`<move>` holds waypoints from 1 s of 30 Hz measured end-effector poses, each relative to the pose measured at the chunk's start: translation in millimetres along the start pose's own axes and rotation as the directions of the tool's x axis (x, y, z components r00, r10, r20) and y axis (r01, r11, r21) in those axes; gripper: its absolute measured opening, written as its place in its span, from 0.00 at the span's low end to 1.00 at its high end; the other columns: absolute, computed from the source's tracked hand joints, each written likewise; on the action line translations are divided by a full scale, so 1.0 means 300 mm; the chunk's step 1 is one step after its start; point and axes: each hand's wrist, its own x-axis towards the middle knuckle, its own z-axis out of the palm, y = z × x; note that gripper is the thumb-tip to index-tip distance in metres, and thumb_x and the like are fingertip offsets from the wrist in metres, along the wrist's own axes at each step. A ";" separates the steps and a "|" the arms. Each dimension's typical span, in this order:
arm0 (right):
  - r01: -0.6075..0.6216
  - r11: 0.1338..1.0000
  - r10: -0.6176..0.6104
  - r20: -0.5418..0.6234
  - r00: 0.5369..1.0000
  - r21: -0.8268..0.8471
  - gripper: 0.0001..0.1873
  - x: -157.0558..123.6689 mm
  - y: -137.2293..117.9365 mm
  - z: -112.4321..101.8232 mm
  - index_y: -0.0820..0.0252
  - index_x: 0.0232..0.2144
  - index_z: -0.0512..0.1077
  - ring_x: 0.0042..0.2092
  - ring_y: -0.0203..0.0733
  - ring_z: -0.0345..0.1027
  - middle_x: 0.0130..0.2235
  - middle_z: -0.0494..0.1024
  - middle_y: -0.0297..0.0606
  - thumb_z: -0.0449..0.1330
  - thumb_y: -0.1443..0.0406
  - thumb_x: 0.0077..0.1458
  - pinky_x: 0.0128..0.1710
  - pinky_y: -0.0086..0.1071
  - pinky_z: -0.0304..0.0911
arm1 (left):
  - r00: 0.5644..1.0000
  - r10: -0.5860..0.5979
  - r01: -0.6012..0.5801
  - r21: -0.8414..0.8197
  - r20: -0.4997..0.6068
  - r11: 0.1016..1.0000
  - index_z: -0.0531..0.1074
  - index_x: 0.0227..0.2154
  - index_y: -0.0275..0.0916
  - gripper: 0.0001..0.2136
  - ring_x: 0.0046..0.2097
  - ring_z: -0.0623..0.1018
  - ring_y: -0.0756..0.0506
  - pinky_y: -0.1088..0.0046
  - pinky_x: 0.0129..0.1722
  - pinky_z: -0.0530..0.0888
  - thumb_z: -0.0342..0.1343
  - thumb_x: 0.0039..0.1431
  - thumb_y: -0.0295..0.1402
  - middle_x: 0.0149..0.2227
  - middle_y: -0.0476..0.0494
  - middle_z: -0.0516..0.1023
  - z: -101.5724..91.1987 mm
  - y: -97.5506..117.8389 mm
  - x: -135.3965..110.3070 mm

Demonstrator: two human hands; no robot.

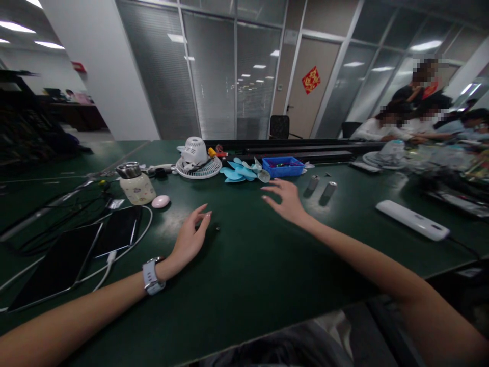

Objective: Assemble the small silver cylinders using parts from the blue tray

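My left hand (190,235), with a watch (153,275) on its wrist, is over the green table with its fingers loosely bent, thumb and forefinger a little apart. Nothing shows between them. A tiny dark piece (217,229) lies just right of its thumb. Farther forward, my right hand (286,201) is raised with spread fingers and holds nothing. Beyond it are light-blue fan blades (240,171) and a blue tray (282,167) of small parts. Two metallic cylinders (313,182), (329,190) that look like batteries stand to its right.
White fan parts (196,159) sit at the back. On the left are a patterned bottle (137,186), a pink rounded object (161,202), a tablet (57,265), a phone (120,230) and cables. A white power strip (412,219) lies right. Several people sit far right.
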 end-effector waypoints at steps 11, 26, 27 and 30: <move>0.220 0.949 -0.273 0.242 0.931 0.227 0.08 0.037 -0.343 0.251 0.48 0.33 0.80 0.65 0.54 0.48 0.58 0.69 0.40 0.64 0.55 0.53 0.60 0.58 0.44 | 0.997 0.030 -0.030 -0.010 -0.073 0.999 0.63 0.56 0.41 0.24 0.55 0.73 0.38 0.53 0.53 0.68 0.50 0.60 0.47 0.53 0.36 0.73 0.015 -0.023 0.008; -0.498 0.695 0.338 -0.376 0.863 -0.518 0.16 -0.056 0.578 -0.263 0.61 0.35 0.80 0.60 0.56 0.50 0.49 0.73 0.49 0.54 0.59 0.60 0.55 0.52 0.44 | 0.998 -0.010 0.008 -0.026 -0.055 1.000 0.63 0.56 0.40 0.25 0.51 0.75 0.39 0.53 0.51 0.71 0.51 0.59 0.48 0.52 0.35 0.73 0.020 -0.042 0.019; -0.518 0.665 0.365 -0.372 0.854 -0.538 0.16 -0.083 0.614 -0.271 0.61 0.35 0.79 0.59 0.56 0.51 0.48 0.74 0.49 0.53 0.60 0.60 0.54 0.51 0.44 | 0.999 -0.006 0.005 -0.030 -0.053 1.000 0.63 0.56 0.40 0.25 0.51 0.75 0.39 0.53 0.51 0.71 0.51 0.59 0.48 0.52 0.35 0.73 0.020 -0.046 0.020; -0.539 0.624 0.416 -0.344 0.842 -0.566 0.17 -0.138 0.662 -0.270 0.62 0.36 0.79 0.58 0.55 0.51 0.48 0.74 0.50 0.52 0.60 0.61 0.53 0.50 0.44 | 0.999 0.002 -0.003 -0.033 -0.042 0.999 0.63 0.55 0.41 0.25 0.51 0.75 0.39 0.53 0.51 0.71 0.52 0.58 0.48 0.52 0.36 0.73 0.020 -0.056 0.025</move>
